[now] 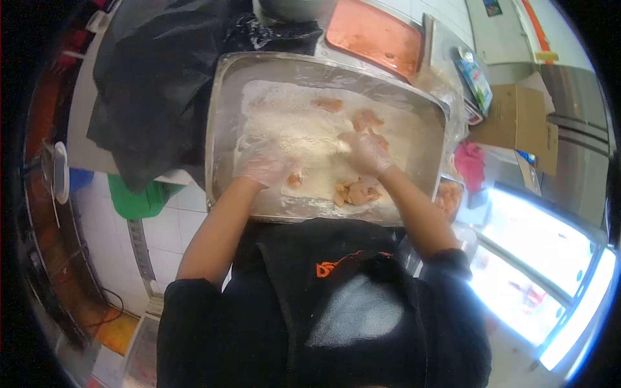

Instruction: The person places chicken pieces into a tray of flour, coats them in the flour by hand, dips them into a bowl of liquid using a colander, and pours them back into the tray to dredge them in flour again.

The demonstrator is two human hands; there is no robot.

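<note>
A large metal tray [223, 123] holds a layer of pale flour [297, 126]. Both hands wear clear plastic gloves and are inside it. My left hand [266, 165] rests at the flour on the left side, beside a small piece of meat [295, 180]; its fingers are blurred. My right hand [366, 154] is in the flour right of centre, its fingers also smeared by motion. Just above it lie pieces of raw meat [367, 119], and another piece [328, 104] lies near the far side. Below my right hand several pieces of meat [358, 193] form a small pile.
A reddish-orange tray [375, 35] is behind the metal tray. Black plastic sheeting [155, 84] lies to the left, above a green container [137, 197]. At the right are a cardboard box [517, 123], a pink cloth [469, 166] and a container of meat [448, 198].
</note>
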